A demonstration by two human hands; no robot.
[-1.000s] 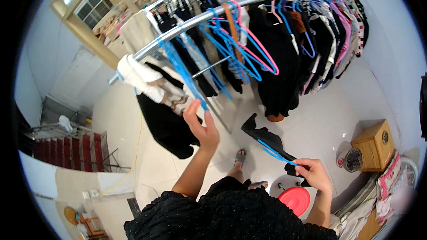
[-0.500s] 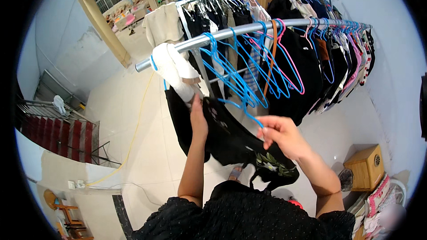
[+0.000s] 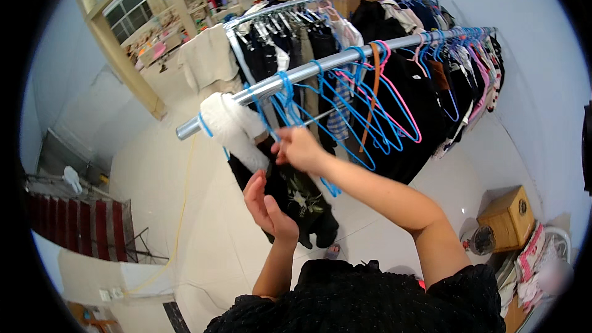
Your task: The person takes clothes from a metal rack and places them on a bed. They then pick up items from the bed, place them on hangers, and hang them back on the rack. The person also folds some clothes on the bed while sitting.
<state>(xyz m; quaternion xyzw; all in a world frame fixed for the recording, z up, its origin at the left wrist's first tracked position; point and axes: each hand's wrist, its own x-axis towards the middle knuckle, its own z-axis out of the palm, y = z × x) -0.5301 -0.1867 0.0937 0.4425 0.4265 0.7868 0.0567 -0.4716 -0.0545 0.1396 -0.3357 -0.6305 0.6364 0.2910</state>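
Note:
My right hand (image 3: 303, 150) is closed on a blue hanger (image 3: 262, 113) just under the front rail, and the hanger's upper end reaches the rail. Below it, my left hand (image 3: 271, 209) has its fingers stretched out and thumb apart, beside a black garment with embroidered flowers (image 3: 302, 197). That garment hangs near the rail's left end, under a fluffy white piece (image 3: 231, 124). Whether my left palm brushes the cloth I cannot tell. Several bare blue hangers (image 3: 351, 117), a pink hanger (image 3: 404, 108) and a brown one (image 3: 374, 86) hang to the right.
The metal front rail (image 3: 308, 71) crosses the view at chest height, with clothes crowded at its right end. A second rail (image 3: 296, 1) of clothes stands behind. At the right are a wooden box (image 3: 509, 217) and piled cloth; red stairs (image 3: 80, 219) lie at the left.
My right hand has risen up and left to the rail with the blue hanger. My left hand has let go of the black garment, which swung from a slant to hang straighter down.

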